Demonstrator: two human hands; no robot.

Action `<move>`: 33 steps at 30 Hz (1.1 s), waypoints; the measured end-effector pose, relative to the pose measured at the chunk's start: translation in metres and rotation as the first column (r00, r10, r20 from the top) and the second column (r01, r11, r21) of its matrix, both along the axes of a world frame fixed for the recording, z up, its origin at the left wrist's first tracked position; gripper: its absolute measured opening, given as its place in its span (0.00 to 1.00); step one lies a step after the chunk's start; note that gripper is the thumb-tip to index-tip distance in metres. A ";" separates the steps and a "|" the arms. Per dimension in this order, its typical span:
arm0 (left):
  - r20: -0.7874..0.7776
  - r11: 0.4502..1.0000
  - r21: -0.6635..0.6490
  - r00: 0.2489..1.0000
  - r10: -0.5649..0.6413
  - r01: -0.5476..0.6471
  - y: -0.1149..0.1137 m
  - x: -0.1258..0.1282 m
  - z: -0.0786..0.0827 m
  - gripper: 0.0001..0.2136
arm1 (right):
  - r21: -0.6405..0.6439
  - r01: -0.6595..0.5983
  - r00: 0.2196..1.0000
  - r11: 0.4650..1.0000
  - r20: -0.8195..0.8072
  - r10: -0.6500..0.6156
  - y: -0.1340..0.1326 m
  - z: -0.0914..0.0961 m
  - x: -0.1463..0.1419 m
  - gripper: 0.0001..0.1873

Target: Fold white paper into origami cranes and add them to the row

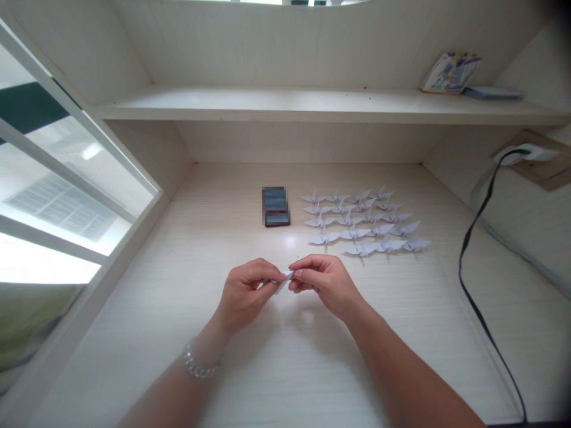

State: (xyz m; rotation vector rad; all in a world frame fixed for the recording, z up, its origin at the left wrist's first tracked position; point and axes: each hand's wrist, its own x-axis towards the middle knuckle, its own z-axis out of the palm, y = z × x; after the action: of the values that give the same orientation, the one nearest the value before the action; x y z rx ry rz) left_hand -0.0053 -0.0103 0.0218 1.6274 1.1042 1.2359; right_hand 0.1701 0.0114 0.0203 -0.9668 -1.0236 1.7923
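Observation:
A small piece of folded white paper (282, 285) is held between my two hands above the desk. My left hand (252, 291) pinches it from the left with thumb and fingers; a chain bracelet circles that wrist. From the right, my right hand (325, 282) grips its upper tip between thumb and forefinger. Much of the paper is hidden by the fingers, so its full shape does not show. Beyond the right hand, several white paper cranes (350, 219) stand in rows with wings spread.
A dark phone-like rectangle (276, 207), its face blurred, lies beyond my hands. A black cable (466, 238) runs down the right side from a plug (530, 153). A shelf (267, 101) spans the back, holding a colourful packet (451, 72). A barred railing (89, 241) borders the left.

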 end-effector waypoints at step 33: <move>0.165 0.891 -0.445 0.986 -0.016 0.089 0.007 -0.001 -0.007 0.05 | 0.032 -0.025 0.978 0.999 0.206 0.017 0.002 0.001 0.001 0.10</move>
State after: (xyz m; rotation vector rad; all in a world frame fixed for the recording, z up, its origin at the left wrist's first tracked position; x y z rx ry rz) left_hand -0.0059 -0.0035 0.0153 1.1770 1.1374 0.9624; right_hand 0.1707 0.0136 0.0218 -1.1424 -1.1926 1.7117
